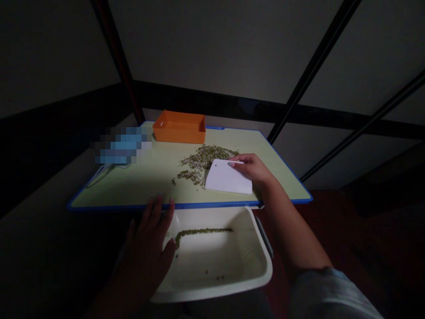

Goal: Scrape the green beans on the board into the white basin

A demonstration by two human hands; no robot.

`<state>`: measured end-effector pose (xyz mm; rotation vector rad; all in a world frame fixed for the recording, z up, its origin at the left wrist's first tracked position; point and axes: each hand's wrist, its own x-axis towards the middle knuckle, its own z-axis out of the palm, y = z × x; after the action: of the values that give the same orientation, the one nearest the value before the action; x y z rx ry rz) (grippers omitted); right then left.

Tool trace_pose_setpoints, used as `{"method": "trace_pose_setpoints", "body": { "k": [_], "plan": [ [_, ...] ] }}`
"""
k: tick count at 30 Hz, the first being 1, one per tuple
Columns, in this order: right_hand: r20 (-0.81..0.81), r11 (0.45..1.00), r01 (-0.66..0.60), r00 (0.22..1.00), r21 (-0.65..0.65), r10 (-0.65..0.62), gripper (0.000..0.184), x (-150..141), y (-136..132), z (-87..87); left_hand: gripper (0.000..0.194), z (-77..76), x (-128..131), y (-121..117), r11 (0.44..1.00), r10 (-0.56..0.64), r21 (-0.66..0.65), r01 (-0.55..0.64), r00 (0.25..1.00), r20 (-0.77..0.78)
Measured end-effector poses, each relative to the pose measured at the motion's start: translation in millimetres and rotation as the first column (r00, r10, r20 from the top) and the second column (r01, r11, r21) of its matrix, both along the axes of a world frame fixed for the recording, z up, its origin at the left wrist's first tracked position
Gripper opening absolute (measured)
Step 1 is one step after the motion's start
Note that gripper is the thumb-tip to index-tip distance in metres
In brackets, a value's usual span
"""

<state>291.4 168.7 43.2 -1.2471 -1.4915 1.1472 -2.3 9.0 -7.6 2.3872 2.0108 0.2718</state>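
My right hand grips the upper right edge of a white scraper, a flat, four-sided sheet with a small hole near one corner. The scraper stands on the table beside a loose spread of small green beans, which look like mung beans mixed with paler bits. Below the table's front edge is a white plastic basin. A line of the green beans lies along its far inner side, with a few loose ones on its floor. My left hand lies over the basin's left rim, fingers spread and outstretched.
The pale yellow table has a blue edge. An orange open box stands at its back. At the left is a blurred-out bluish object, with a cord near it. Dark-framed wall panels rise behind the table.
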Motion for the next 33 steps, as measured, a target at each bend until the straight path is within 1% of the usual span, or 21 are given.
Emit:
{"method": "trace_pose_setpoints", "body": {
  "k": [3, 7, 10, 14, 19, 25, 33],
  "plan": [
    [0.000, 1.000, 0.023, 1.000, 0.007, -0.023, 0.040, 0.9, 1.2, -1.1, 0.062, 1.2, 0.5, 0.7, 1.000, 0.006, -0.011, -0.006, 1.000, 0.000],
    [0.013, 0.998, 0.065, 0.998, 0.022, -0.066, 0.038, 2.4, 0.9, -0.1, 0.062, 2.0, 0.8, 0.0, 1.000, -0.003, 0.007, 0.003, 1.000, -0.005],
    [0.033, 0.997, 0.071, 0.997, 0.020, -0.071, 0.038, 2.0, -0.2, 1.3, 0.062, 1.4, -0.1, -1.2, 1.000, -0.007, -0.002, 0.007, 1.000, 0.001],
    [0.044, 0.998, 0.063, 0.997, 0.016, -0.064, 0.038, 1.0, -0.1, 1.0, 0.062, 0.6, -0.3, -1.0, 1.000, -0.019, 0.011, 0.019, 1.000, 0.003],
    [0.023, 0.999, 0.031, 0.999, 0.026, -0.032, 0.038, 0.3, 0.2, 0.0, 0.062, 2.6, 0.2, -0.2, 1.000, 0.002, -0.028, -0.002, 1.000, -0.009],
    [0.032, 1.000, -0.003, 0.999, 0.029, 0.002, 0.037, 0.6, -0.7, 0.5, 0.062, 1.1, -0.6, -1.4, 0.999, -0.024, 0.023, 0.024, 1.000, -0.001],
    [0.018, 1.000, -0.020, 1.000, 0.019, 0.020, 0.036, -1.9, -1.9, 1.5, 0.062, 0.3, -0.2, -0.8, 1.000, -0.014, 0.021, 0.014, 1.000, 0.004]
  ]
}}
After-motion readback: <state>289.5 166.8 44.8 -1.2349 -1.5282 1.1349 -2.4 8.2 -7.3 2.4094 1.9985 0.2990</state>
